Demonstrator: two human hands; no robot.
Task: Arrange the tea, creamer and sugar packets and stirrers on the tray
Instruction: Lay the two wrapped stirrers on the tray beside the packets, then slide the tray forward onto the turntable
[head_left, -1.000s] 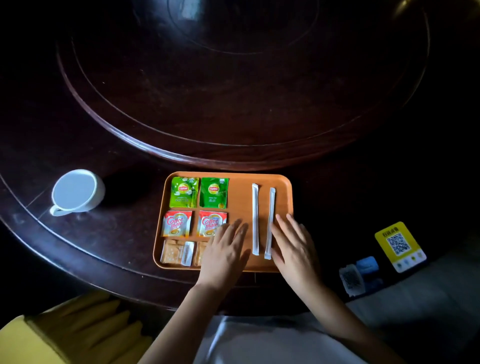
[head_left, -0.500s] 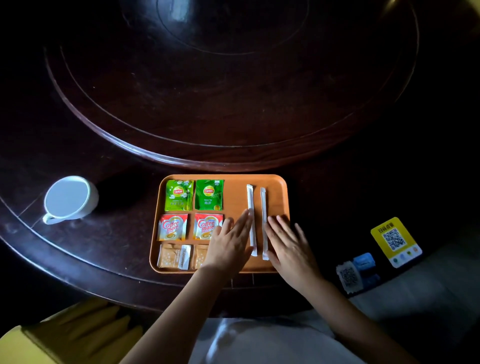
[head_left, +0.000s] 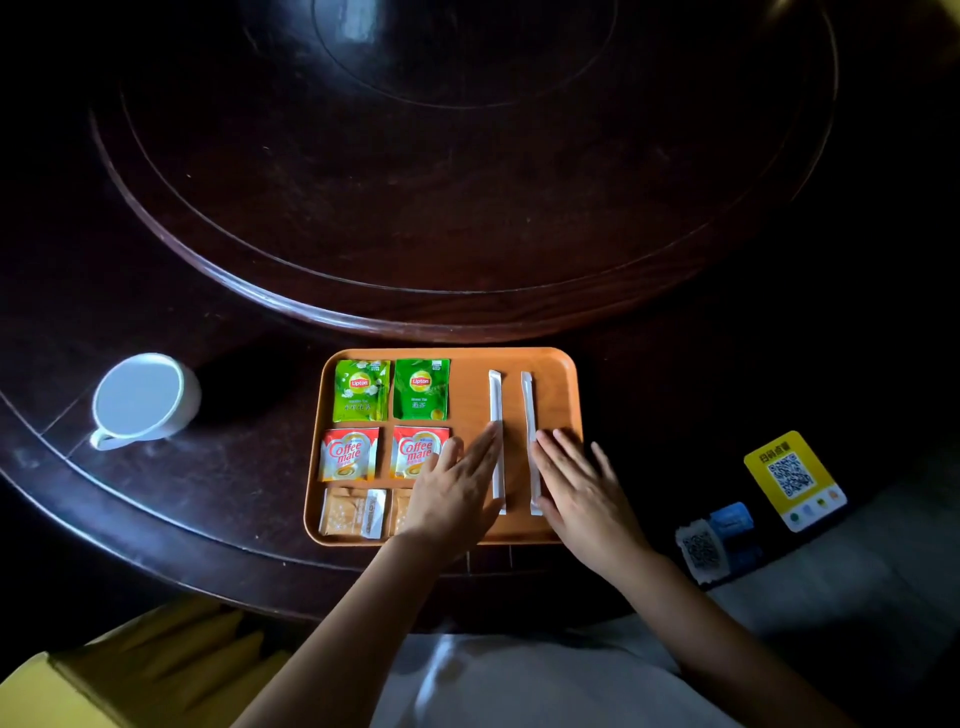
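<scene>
Your orange tray (head_left: 563, 395) is holding two green tea packets (head_left: 390, 389), two creamer packets (head_left: 349, 453), brown sugar packets (head_left: 353, 512) and two white stirrers (head_left: 496, 415). You are laying your left hand (head_left: 457, 493) and right hand (head_left: 582, 493) flat, fingers extended together, flanking the stirrers and touching their outer edges.

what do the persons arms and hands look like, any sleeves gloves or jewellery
Both forearms are bare right down to the bottom of the picture, with no sleeve in view. The left hand and right hand wear no gloves, and no ring, watch or bracelet shows. The dim light hides finer detail such as the nails.
</scene>
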